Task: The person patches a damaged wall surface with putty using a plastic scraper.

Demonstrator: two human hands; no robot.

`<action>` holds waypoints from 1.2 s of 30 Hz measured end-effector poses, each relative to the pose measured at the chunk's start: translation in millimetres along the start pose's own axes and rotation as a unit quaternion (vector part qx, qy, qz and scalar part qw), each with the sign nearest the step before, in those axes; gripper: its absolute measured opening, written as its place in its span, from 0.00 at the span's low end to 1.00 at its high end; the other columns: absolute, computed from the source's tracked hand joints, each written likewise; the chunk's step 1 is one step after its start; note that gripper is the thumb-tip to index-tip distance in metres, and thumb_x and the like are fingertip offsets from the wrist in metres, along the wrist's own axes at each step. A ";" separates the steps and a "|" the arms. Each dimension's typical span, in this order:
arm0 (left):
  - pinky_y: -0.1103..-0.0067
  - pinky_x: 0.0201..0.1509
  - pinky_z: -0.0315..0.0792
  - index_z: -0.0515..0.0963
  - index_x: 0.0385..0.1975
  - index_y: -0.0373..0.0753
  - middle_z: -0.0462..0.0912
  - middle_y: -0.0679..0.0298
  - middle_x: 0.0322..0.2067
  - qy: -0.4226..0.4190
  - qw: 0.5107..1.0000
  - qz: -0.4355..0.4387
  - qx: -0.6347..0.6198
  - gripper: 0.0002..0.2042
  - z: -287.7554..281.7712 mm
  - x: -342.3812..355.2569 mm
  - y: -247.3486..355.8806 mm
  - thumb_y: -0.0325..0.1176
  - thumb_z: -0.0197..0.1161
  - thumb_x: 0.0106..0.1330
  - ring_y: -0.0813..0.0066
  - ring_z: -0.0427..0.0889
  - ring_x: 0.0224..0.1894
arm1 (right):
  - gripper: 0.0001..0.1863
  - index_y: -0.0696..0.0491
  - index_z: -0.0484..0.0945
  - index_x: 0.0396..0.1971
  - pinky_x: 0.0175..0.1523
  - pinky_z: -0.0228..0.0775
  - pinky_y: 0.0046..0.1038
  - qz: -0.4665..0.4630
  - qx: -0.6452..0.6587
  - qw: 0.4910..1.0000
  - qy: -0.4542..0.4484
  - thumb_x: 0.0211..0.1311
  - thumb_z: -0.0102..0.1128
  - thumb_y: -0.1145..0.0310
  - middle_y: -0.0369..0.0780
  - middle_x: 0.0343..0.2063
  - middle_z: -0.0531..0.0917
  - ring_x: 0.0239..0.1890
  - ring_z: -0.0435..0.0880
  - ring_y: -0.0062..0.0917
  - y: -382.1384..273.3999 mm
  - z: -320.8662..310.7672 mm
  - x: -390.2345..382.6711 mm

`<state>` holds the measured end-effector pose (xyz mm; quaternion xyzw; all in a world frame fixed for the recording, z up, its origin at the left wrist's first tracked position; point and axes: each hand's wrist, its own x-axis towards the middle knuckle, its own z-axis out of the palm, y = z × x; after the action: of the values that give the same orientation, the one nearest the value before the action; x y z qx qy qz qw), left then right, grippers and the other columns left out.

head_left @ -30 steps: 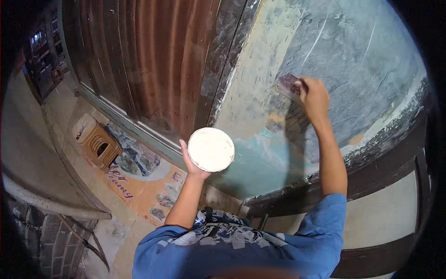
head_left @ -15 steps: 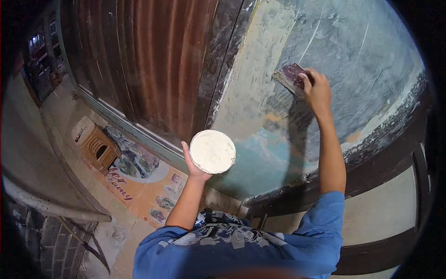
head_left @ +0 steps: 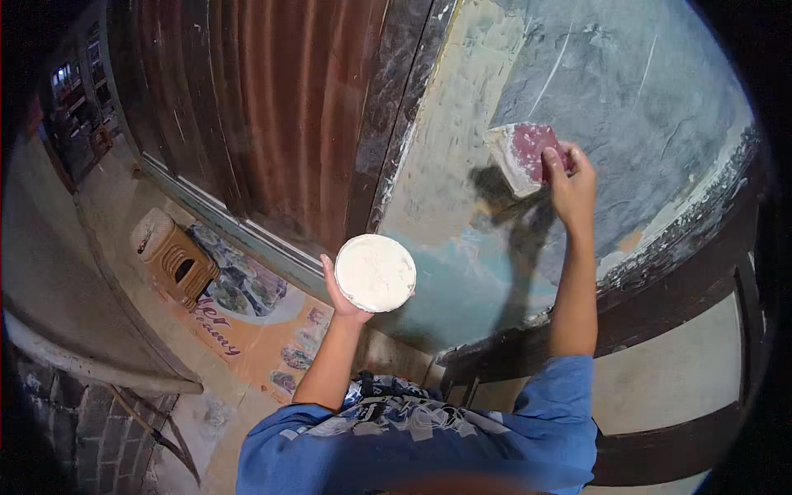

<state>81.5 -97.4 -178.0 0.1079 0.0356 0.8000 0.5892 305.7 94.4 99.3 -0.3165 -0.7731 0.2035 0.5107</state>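
Observation:
My left hand is closed round the side of a round container of creamy white putty, held in front of my body. Between the thumb and fingers of my right hand is a dark red putty scraper. White putty coats the scraper's left edge and speckles its face. It is tilted off the grey-blue wall, its shadow falling just below. Left of the scraper, a pale strip of rough putty runs along the wall beside the dark frame.
Left of the wall is a dark wooden frame with brown corrugated panels. A tan plastic stool and a printed orange sheet are on the floor at left. Dark trim borders the wall at lower right.
The scraper has turned away from the wall, so its putty-coated face now shows. My right hand has shifted slightly down and right. The putty container has barely moved.

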 end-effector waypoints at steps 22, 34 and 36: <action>0.53 0.66 0.67 0.67 0.66 0.38 0.71 0.52 0.64 0.099 0.994 -0.037 0.036 0.46 -13.0 -12.6 -21.1 0.76 0.38 0.64 0.50 0.73 0.63 | 0.12 0.62 0.80 0.46 0.46 0.73 0.19 0.287 0.225 0.918 -0.157 0.69 0.60 0.70 0.36 0.38 0.85 0.38 0.80 0.15 89.5 84.9 -206.5; 0.51 0.66 0.66 0.66 0.67 0.40 0.70 0.51 0.65 0.071 0.995 -0.058 0.033 0.47 3.7 0.7 -45.7 0.77 0.37 0.63 0.47 0.72 0.63 | 0.12 0.64 0.77 0.48 0.44 0.75 0.21 0.309 0.299 0.894 -0.128 0.69 0.57 0.75 0.38 0.38 0.85 0.37 0.82 0.16 102.9 64.4 -202.5; 0.50 0.66 0.65 0.66 0.67 0.40 0.70 0.51 0.64 0.060 0.996 -0.062 0.029 0.47 7.0 0.8 -54.5 0.77 0.37 0.62 0.47 0.71 0.64 | 0.11 0.64 0.77 0.48 0.44 0.75 0.21 0.274 0.223 0.925 -0.141 0.69 0.56 0.77 0.39 0.39 0.85 0.37 0.82 0.16 104.7 51.4 -202.1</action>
<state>133.7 -80.6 -181.1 0.0747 0.1010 0.7655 0.6310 344.1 29.1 -121.4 -0.3618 -0.6550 0.5448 0.3784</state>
